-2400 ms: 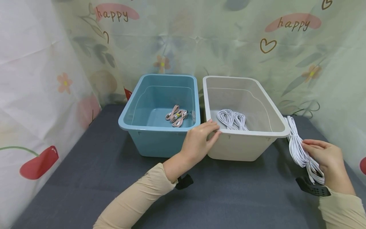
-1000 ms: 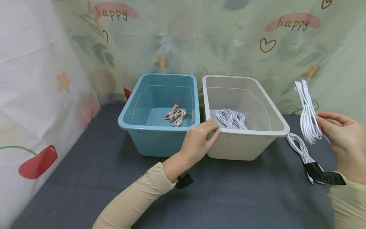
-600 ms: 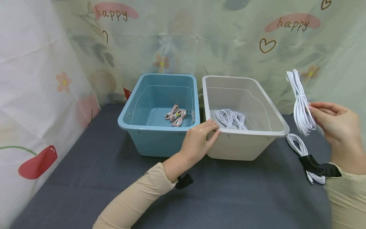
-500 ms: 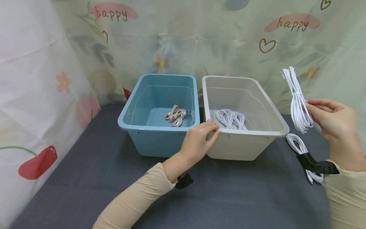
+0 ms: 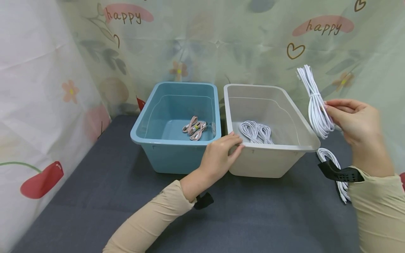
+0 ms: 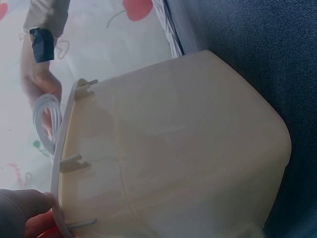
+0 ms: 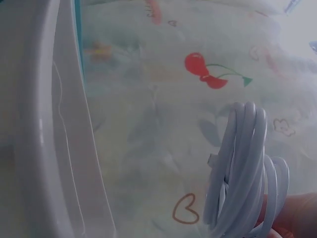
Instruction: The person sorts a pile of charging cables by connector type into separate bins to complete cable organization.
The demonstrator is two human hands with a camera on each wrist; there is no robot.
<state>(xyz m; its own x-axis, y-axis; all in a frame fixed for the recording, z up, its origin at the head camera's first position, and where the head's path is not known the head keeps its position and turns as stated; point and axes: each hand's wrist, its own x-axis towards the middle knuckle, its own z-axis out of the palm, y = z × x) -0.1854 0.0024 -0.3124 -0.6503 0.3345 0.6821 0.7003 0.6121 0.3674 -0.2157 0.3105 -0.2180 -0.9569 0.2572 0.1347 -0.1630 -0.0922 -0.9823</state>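
My right hand (image 5: 355,117) pinches a coiled white cable (image 5: 315,105) by its side, holding it up at the right rim of the grey bin (image 5: 272,160). The same cable bundle (image 7: 242,168) fills the lower right of the right wrist view. My left hand (image 5: 218,154) grips the grey bin's near left corner, thumb outside the rim, as the left wrist view also shows. Inside that bin lies coiled white cable (image 5: 256,132), its near end cut off by the front rim. Another white cable coil (image 5: 329,156) lies on the table, partly behind my right wrist strap.
A blue bin (image 5: 175,154) stands left of the grey one, with thin pinkish coiled cables (image 5: 195,128) at its bottom. Both bins sit on a dark cloth-covered table (image 5: 253,218). A printed curtain (image 5: 202,42) hangs close behind them.
My right hand has picked one white cable coil off the pile at the right, raised it, and carried it left to the grey bin's edge. The left hand has stayed put.
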